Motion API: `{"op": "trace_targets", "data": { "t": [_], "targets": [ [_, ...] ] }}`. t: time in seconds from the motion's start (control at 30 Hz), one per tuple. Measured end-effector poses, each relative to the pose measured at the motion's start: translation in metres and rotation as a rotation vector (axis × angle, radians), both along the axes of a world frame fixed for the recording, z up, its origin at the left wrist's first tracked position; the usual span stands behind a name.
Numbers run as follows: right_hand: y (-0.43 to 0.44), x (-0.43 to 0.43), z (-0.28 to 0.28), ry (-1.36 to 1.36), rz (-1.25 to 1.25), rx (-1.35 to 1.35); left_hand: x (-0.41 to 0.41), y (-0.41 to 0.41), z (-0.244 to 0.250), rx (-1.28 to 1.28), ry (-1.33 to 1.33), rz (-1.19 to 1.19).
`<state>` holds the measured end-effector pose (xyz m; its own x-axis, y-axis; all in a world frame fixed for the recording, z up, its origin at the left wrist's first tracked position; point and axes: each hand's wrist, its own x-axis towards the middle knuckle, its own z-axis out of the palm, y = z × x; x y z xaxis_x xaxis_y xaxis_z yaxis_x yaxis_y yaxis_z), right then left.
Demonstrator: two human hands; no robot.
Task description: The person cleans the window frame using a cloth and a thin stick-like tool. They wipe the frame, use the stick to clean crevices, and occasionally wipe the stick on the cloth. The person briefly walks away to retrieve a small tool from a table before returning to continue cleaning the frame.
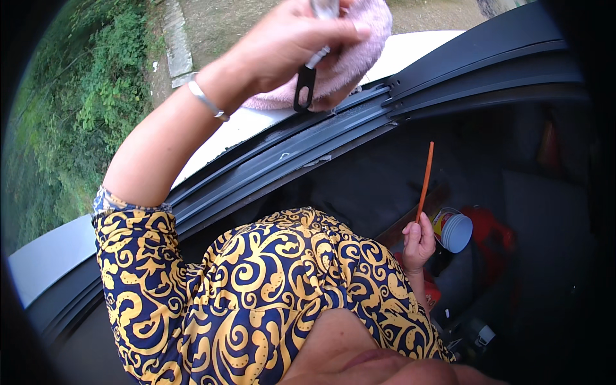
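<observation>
At the top, my left hand (298,43), with a silver bracelet at its wrist, is closed on a slim tool (304,89) with a black slotted end and a pale shaft. A pink plush cloth (368,60) lies against this hand, over the window's outer ledge; fingers show at its lower edge. The tool's upper part is cut off by the frame. My right hand (418,245), lower right, pinches a thin orange-red stick (425,180) near its lower end, and the stick points up. The dark sliding window track (288,149) runs diagonally between my hands.
A white ledge (240,134) borders the track outside, with greenery (96,72) and a concrete strip (178,43) beyond. Dark window frame profiles (481,62) stand at upper right. Inside, below, are a white bucket (456,233) with a yellow-red label and a red item (491,240).
</observation>
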<state>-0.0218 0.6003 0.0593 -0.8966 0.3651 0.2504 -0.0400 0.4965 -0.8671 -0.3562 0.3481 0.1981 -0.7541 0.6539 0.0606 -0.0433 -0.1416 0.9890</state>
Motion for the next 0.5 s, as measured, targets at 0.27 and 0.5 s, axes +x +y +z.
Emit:
{"op": "trace_targets", "data": {
  "t": [0.27, 0.5],
  "targets": [
    [-0.036, 0.047, 0.004, -0.083, -0.244, -0.141, 0.014, 0.060, -0.074, -0.618, 0.901, -0.227],
    [-0.046, 0.050, 0.015, -0.058, -0.230, 0.060, 0.020, 0.053, -0.050, -0.800, 1.383, -0.243]
  ]
}}
